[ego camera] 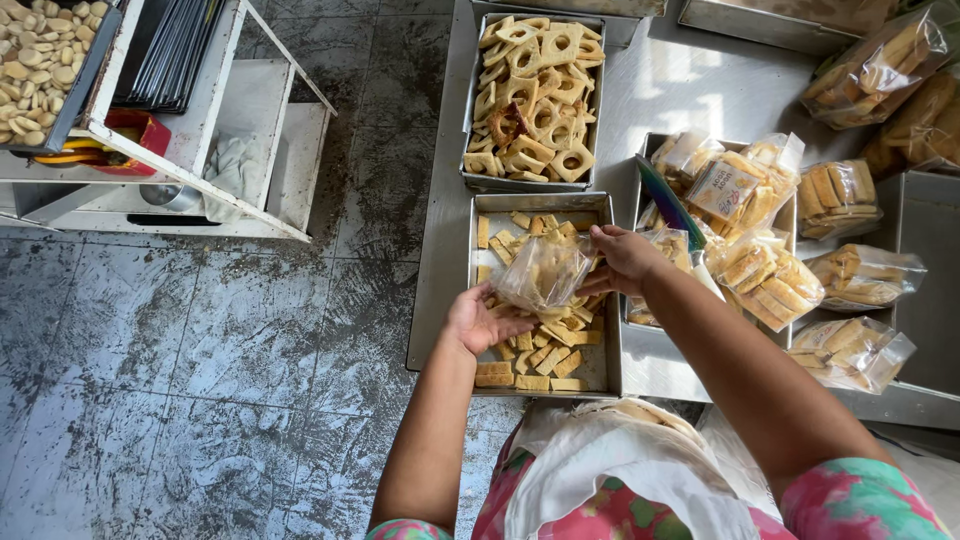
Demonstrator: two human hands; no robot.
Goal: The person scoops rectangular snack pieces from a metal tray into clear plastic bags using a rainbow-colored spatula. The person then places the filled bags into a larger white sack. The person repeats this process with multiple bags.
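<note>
Seen from the head camera, both hands meet over a metal tray (604,300) of flat rectangular biscuits (545,355) on a steel table (440,200). The left hand (487,322) lies palm up under a clear bag (542,274), fingers curled against its lower edge, and the right hand (622,258) pinches the bag's upper right rim from above, so the bag is stretched between the two and hangs just over the biscuits. The bag looks partly filled with pale pieces, though how many cannot be told through the plastic. Just beyond this tray, touching its far edge, sits a second tray (468,150) heaped with square biscuits with holes (535,95). To the right, a third tray (790,215) holds filled and sealed bags (765,270), with a dark flat strip (668,205) leaning across its near corner. More filled bags (850,350) lie on the table to the right, and others (875,65) are stacked at the far right corner. The person wears a floral top (850,500) with a white cloth (620,460) at the front. To the left, well apart from the table, a white rack (250,130) stands on the stained floor (200,350), carrying a tray of oval biscuits (40,70) and a red box (140,135).
</note>
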